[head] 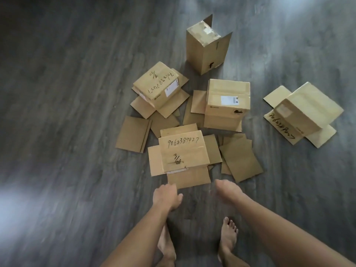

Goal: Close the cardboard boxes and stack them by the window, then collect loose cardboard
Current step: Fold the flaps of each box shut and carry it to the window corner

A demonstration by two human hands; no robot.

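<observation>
Reaching down with left hand (168,197) and right hand (227,191), both blurry so fingers cannot be told, holding nothing, toward near box (183,151) on floor (67,112), likely to fold its splayed flaps shut.

The floor (67,78) fills the whole view: dark grey wood-look planks with a streaked grain, their seams running from lower left to upper right. A pale, bluish patch of light (17,207) glares off the planks at the left edge, and a second soft sheen (316,8) brightens the upper right corner. The stretch between them lies darker. No wall, window or furniture shows.
</observation>
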